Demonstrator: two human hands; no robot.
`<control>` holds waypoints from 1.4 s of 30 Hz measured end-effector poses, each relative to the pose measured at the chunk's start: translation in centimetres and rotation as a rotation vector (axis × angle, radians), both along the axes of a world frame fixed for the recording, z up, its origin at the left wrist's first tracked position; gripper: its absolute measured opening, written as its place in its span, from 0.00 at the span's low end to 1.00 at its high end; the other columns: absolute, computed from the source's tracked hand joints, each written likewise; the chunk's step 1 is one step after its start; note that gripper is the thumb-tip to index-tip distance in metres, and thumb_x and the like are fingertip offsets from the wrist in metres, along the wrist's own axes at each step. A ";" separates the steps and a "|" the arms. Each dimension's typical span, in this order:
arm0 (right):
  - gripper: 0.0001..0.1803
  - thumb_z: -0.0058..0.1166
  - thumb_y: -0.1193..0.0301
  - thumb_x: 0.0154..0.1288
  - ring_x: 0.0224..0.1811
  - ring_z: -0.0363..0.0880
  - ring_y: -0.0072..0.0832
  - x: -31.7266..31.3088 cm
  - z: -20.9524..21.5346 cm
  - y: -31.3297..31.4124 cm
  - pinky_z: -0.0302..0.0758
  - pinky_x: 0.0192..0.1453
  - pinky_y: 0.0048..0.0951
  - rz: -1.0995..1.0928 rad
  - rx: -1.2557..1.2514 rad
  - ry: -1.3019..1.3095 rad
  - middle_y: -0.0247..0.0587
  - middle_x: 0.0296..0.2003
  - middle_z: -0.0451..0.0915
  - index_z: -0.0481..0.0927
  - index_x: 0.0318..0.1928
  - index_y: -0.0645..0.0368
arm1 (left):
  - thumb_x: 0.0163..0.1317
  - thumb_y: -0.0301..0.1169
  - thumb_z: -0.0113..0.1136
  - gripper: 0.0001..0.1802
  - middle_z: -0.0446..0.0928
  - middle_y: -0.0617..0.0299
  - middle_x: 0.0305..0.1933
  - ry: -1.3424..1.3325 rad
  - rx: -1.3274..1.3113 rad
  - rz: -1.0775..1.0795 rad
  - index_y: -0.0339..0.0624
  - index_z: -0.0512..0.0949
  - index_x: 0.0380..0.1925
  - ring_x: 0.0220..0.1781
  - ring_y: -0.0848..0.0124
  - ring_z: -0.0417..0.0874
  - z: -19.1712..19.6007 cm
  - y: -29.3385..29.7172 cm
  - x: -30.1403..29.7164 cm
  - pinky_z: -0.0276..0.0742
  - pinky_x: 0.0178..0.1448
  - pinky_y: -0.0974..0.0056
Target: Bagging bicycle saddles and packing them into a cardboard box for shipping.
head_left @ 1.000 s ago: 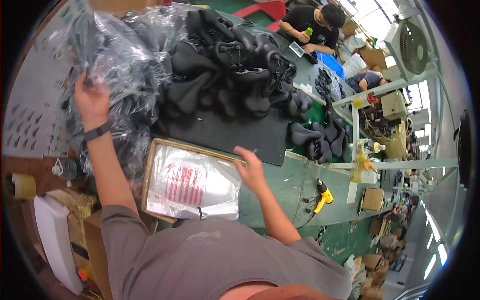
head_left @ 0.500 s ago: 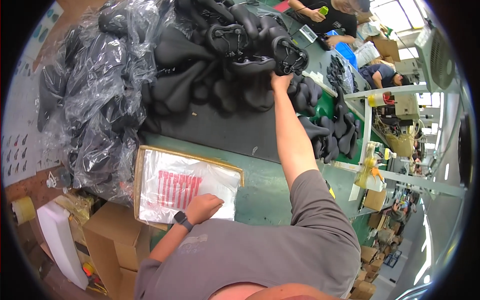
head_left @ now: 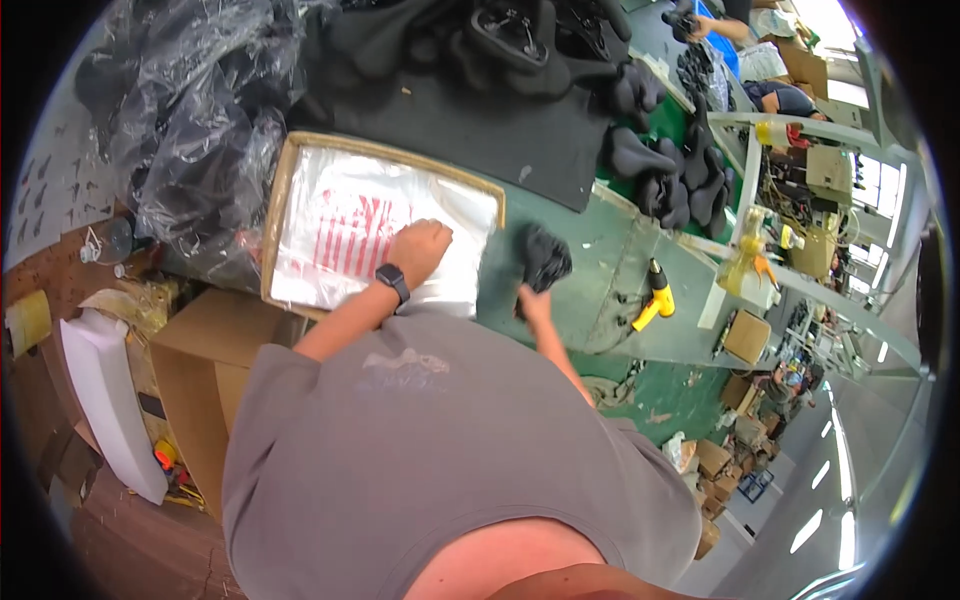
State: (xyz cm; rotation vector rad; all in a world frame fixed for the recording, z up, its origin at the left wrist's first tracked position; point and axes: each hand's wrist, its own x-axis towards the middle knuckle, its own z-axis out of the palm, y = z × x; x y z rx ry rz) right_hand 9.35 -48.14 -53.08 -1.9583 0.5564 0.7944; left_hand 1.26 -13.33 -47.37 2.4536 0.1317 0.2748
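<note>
My right hand [head_left: 535, 300] grips a black bicycle saddle [head_left: 545, 257] by one end, above the green tabletop beside an open carton. The saddle's underside shows its frame, slightly blurred. Inside the carton [head_left: 497, 195] lies a stack of clear plastic bags [head_left: 350, 215] with red printing. My left hand [head_left: 422, 250], a watch on its wrist, rests on the bags with its fingers curled closed. Whether a bag is pinched in them cannot be made out. More black saddles [head_left: 510, 40] are heaped at the far side on a dark mat [head_left: 480, 140].
Plastic-wrapped saddles [head_left: 200, 130] pile up at the left. Several loose saddles [head_left: 680, 175] lie at the right on green. A yellow heat gun [head_left: 655, 298] is on the table [head_left: 600, 260], its cord nearby. An empty-looking cardboard box [head_left: 215, 350] stands lower left. A co-worker's hand [head_left: 705, 28] shows far right.
My right hand has come back from the saddle heap toward my body with one saddle in it. The view has tilted down. My left hand stays on the bags.
</note>
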 end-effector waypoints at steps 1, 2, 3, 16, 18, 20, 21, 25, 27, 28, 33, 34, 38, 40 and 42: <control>0.29 0.65 0.68 0.56 0.43 0.83 0.36 -4.9 -4.0 -5.9 0.80 0.51 0.37 0.274 -0.064 -0.506 0.45 0.40 0.82 0.76 0.58 0.66 | 0.58 0.34 0.69 0.10 0.79 0.58 0.34 0.015 -0.015 0.040 0.45 0.78 0.33 0.41 0.58 0.82 1.5 -0.7 0.6 0.79 0.45 0.53; 0.34 0.68 0.66 0.53 0.51 0.84 0.41 -8.7 -3.2 -6.1 0.79 0.58 0.37 0.124 0.052 -0.395 0.50 0.47 0.83 0.75 0.59 0.68 | 0.54 0.40 0.76 0.17 0.79 0.57 0.36 0.028 0.007 0.023 0.44 0.79 0.33 0.42 0.56 0.82 2.2 -0.7 0.2 0.79 0.46 0.52; 0.36 0.70 0.66 0.51 0.53 0.84 0.41 -11.8 -3.1 -7.6 0.78 0.59 0.37 0.105 -0.021 -0.299 0.51 0.49 0.84 0.75 0.60 0.69 | 0.54 0.40 0.76 0.17 0.79 0.57 0.36 0.021 -0.008 0.018 0.44 0.79 0.33 0.42 0.56 0.82 2.3 -1.3 -0.3 0.79 0.46 0.52; 0.27 0.65 0.47 0.70 0.26 0.83 0.32 -12.5 6.5 -3.7 0.84 0.28 0.30 -0.492 0.572 0.530 0.42 0.31 0.83 0.81 0.43 0.62 | 0.64 0.37 0.69 0.11 0.77 0.55 0.37 -0.070 0.118 0.089 0.45 0.80 0.30 0.42 0.53 0.79 0.5 -5.1 -2.5 0.75 0.47 0.49; 0.30 0.62 0.45 0.72 0.27 0.83 0.32 -12.3 5.7 -3.8 0.83 0.28 0.29 -0.535 0.662 0.553 0.42 0.32 0.83 0.81 0.40 0.65 | 0.66 0.39 0.66 0.11 0.79 0.54 0.38 -0.040 0.050 0.113 0.43 0.82 0.32 0.44 0.52 0.81 0.0 -4.7 -2.7 0.76 0.49 0.48; 0.26 0.62 0.49 0.73 0.26 0.83 0.32 -12.5 7.0 -3.2 0.83 0.28 0.30 -0.455 0.624 0.441 0.44 0.33 0.83 0.79 0.47 0.64 | 0.69 0.40 0.63 0.13 0.80 0.52 0.39 0.000 -0.015 0.146 0.41 0.83 0.34 0.46 0.51 0.82 -0.9 -4.4 -3.0 0.77 0.50 0.46; 0.23 0.62 0.56 0.75 0.27 0.83 0.33 -13.1 8.5 -1.8 0.83 0.28 0.30 -0.303 0.560 0.257 0.46 0.35 0.84 0.72 0.57 0.59 | 0.70 0.38 0.61 0.13 0.82 0.51 0.40 0.069 -0.157 0.173 0.39 0.84 0.35 0.46 0.51 0.83 -1.2 -4.1 -3.3 0.78 0.51 0.47; 0.40 0.67 0.74 0.70 0.27 0.85 0.31 -12.5 13.2 4.4 0.83 0.28 0.34 0.031 0.554 -0.107 0.43 0.36 0.82 0.57 0.74 0.54 | 0.75 0.33 0.51 0.15 0.87 0.48 0.40 0.176 -0.526 0.185 0.34 0.85 0.43 0.43 0.52 0.88 -2.2 -2.7 -5.2 0.81 0.50 0.51; 0.47 0.69 0.72 0.67 0.34 0.87 0.34 -10.6 13.9 7.3 0.85 0.37 0.39 0.315 0.507 -0.273 0.43 0.38 0.83 0.53 0.79 0.54 | 0.79 0.31 0.48 0.17 0.87 0.49 0.37 0.173 -0.796 0.217 0.31 0.84 0.46 0.38 0.57 0.89 -1.4 -2.8 -5.8 0.82 0.48 0.57; 0.51 0.70 0.71 0.65 0.35 0.88 0.39 -9.4 10.0 7.6 0.84 0.34 0.41 0.556 0.286 -0.548 0.54 0.43 0.85 0.52 0.80 0.55 | 0.79 0.31 0.47 0.17 0.87 0.49 0.38 0.123 -0.611 0.330 0.32 0.84 0.46 0.38 0.56 0.89 -2.0 -2.5 -6.8 0.82 0.47 0.56; 0.51 0.70 0.69 0.59 0.49 0.84 0.63 -7.6 16.4 10.9 0.81 0.54 0.55 1.078 -0.179 -0.692 0.63 0.53 0.83 0.57 0.80 0.46 | 0.79 0.33 0.49 0.15 0.82 0.46 0.51 -0.202 -0.355 0.768 0.36 0.82 0.41 0.56 0.48 0.81 7.4 -2.5 -8.7 0.75 0.61 0.52; 0.50 0.69 0.70 0.60 0.50 0.84 0.65 -7.8 17.8 11.2 0.81 0.53 0.56 1.175 -0.266 -0.650 0.63 0.55 0.82 0.57 0.80 0.45 | 0.78 0.32 0.51 0.13 0.81 0.46 0.53 -0.346 -0.334 0.653 0.36 0.82 0.40 0.57 0.48 0.80 10.3 -2.9 -8.8 0.74 0.63 0.51; 0.61 0.71 0.70 0.58 0.43 0.86 0.59 -8.0 16.1 11.1 0.82 0.48 0.54 1.041 -0.090 -0.604 0.65 0.43 0.84 0.42 0.83 0.55 | 0.72 0.28 0.56 0.07 0.79 0.49 0.59 -0.403 -0.024 0.055 0.37 0.81 0.39 0.66 0.46 0.75 21.2 -6.5 -11.7 0.68 0.72 0.48; 0.66 0.74 0.69 0.59 0.31 0.86 0.44 -7.2 14.0 10.7 0.81 0.33 0.45 0.794 0.285 -0.421 0.55 0.37 0.84 0.35 0.83 0.59 | 0.76 0.29 0.54 0.08 0.79 0.50 0.59 -0.376 -0.165 0.136 0.37 0.80 0.41 0.67 0.50 0.76 22.7 -8.0 -14.0 0.68 0.72 0.51; 0.51 0.69 0.70 0.65 0.25 0.82 0.33 -7.1 18.0 10.5 0.76 0.22 0.36 0.498 0.680 0.060 0.45 0.37 0.83 0.48 0.80 0.58 | 0.81 0.30 0.48 0.12 0.79 0.54 0.58 -0.352 -0.536 0.448 0.35 0.78 0.43 0.63 0.61 0.79 23.5 -8.2 -17.2 0.72 0.68 0.56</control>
